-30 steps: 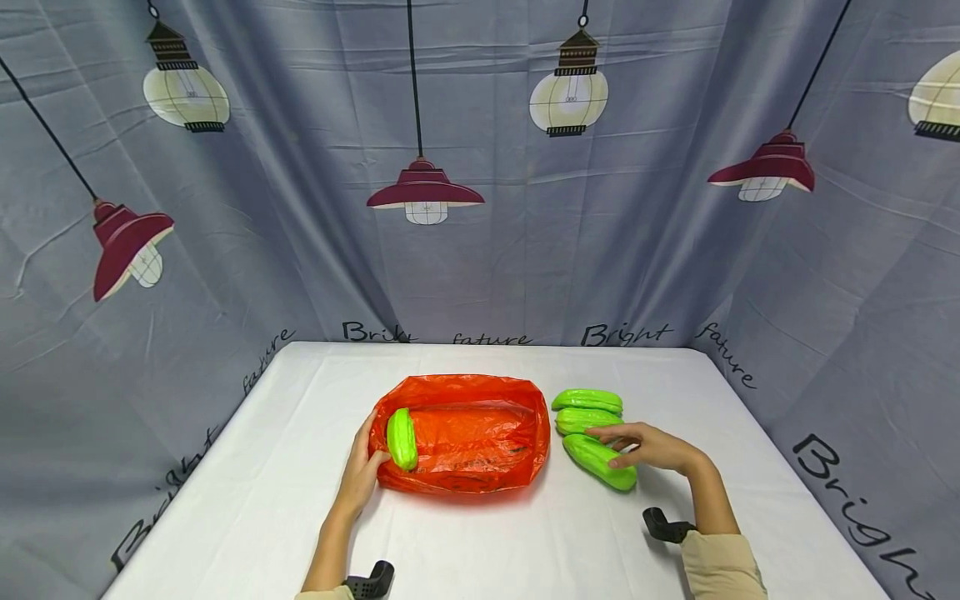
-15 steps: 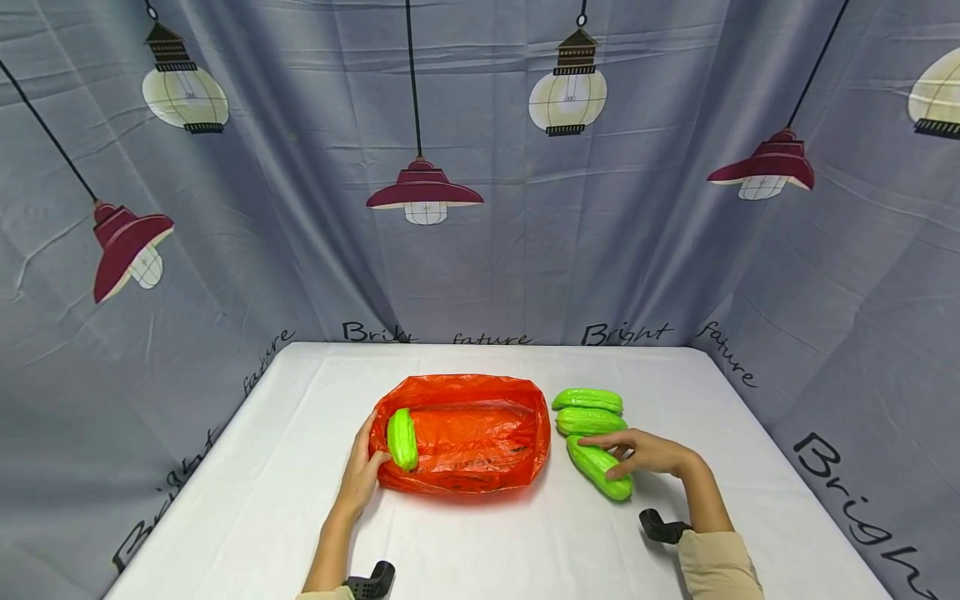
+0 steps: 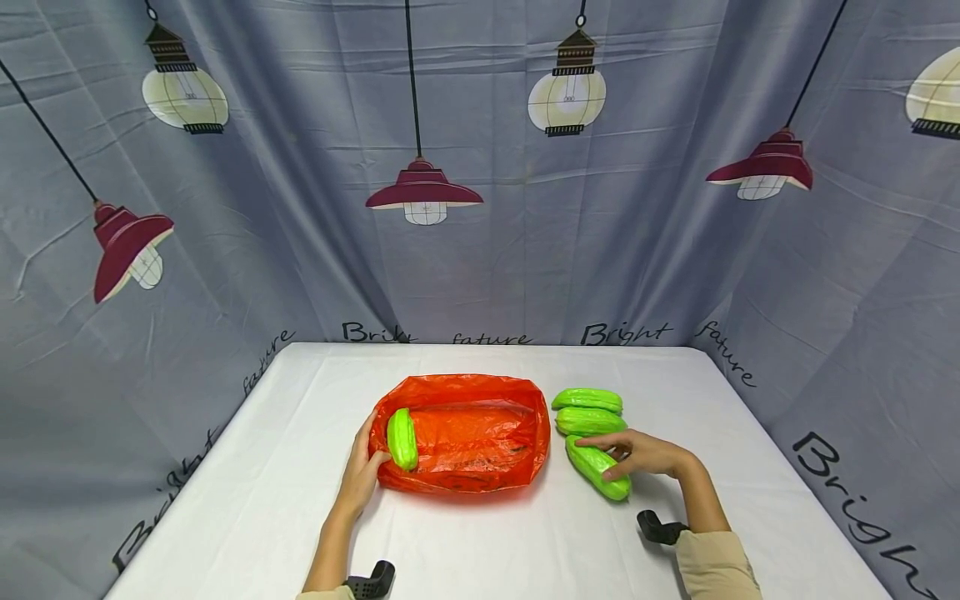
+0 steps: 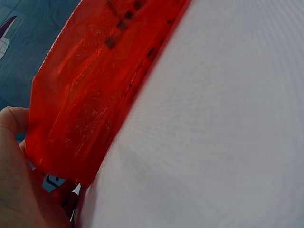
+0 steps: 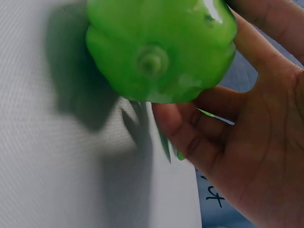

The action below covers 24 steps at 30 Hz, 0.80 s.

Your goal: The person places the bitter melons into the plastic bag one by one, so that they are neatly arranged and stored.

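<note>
A red plastic bag [image 3: 480, 442] lies wide-mouthed on the table, with one bright green cucumber [image 3: 402, 439] inside at its left end. My left hand [image 3: 362, 467] holds the bag's left side, thumb at the rim and fingers on the outer side. To the right of the bag, my right hand [image 3: 648, 454] grips the nearest loose cucumber [image 3: 592, 467] between thumb and fingers. The right wrist view shows that cucumber's rounded stem end [image 5: 152, 61] close up, fingers curled at its side. Two more cucumbers lie just behind it, a middle one [image 3: 588, 421] and a farther one [image 3: 588, 400].
A white cloth covers the table [image 3: 487, 550], whose far edge meets a grey-blue curtain [image 3: 480, 275] printed with lamps and lettering. Each wrist wears a black camera mount, the left one [image 3: 371, 581] and the right one [image 3: 660, 527].
My right hand has shifted slightly left and its fingers have settled around the nearest cucumber, which has turned a little, its near end coming toward me. The left hand and bag stay put.
</note>
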### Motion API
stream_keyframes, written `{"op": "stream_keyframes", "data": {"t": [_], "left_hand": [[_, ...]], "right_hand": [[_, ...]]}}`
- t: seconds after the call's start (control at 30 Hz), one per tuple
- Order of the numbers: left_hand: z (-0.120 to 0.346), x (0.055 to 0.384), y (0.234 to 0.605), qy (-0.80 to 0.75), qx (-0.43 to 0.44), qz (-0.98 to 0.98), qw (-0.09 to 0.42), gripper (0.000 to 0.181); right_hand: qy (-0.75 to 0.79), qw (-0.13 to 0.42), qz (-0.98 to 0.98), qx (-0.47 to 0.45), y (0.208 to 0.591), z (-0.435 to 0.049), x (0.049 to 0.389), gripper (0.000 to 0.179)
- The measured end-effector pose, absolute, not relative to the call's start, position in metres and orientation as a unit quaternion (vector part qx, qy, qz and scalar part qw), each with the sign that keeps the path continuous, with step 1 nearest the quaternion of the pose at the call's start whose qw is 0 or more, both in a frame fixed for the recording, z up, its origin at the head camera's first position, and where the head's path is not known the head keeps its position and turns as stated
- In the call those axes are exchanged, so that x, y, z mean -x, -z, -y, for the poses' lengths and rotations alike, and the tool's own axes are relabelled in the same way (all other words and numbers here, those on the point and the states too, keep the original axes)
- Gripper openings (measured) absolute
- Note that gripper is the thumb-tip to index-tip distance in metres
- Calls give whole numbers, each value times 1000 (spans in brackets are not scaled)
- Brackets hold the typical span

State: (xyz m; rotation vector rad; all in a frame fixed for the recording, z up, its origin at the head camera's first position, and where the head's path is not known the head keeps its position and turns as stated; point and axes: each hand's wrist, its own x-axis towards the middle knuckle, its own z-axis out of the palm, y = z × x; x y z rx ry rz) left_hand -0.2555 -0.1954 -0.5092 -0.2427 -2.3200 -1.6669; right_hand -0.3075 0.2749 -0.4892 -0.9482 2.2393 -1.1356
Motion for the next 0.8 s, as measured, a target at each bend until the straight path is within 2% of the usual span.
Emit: {"op": "stream_keyframes", "data": {"t": [0.8], "left_hand": [[196,256,509,570,84,807,131,69]], "right_hand": [[425,207,-820,323,472,-271,298,59]]}}
